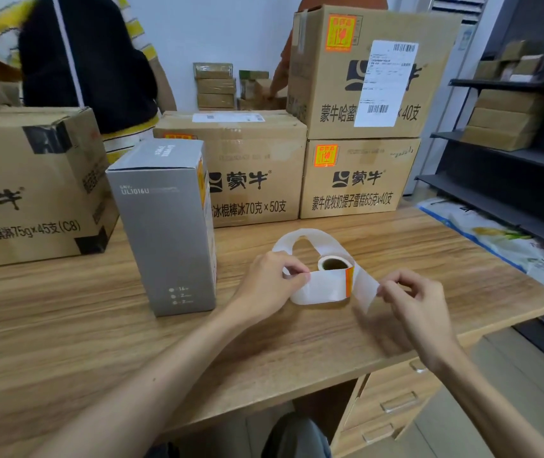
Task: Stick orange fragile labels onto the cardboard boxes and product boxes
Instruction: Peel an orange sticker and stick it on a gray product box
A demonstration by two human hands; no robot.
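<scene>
A roll of labels (325, 279) lies on the wooden desk (65, 325), its white backing strip (303, 238) looping behind it. My left hand (269, 285) pinches the backing at the roll's left side. My right hand (419, 309) pinches the loose end of the strip at the right. An orange label edge (348, 281) shows on the roll. A tall grey product box (164, 226) stands to the left with an orange label (201, 185) on its right side. Three cardboard boxes at the back carry orange labels (340, 33), (326, 156), (178, 137); the left carton (32, 186) shows none.
Two people stand behind the boxes at the back. Dark shelving (511, 133) with small packages fills the right side, above a printed sack (501, 236). Desk drawers (396, 401) sit below the desk's right end. Small stacked packets (216, 85) rest against the back wall.
</scene>
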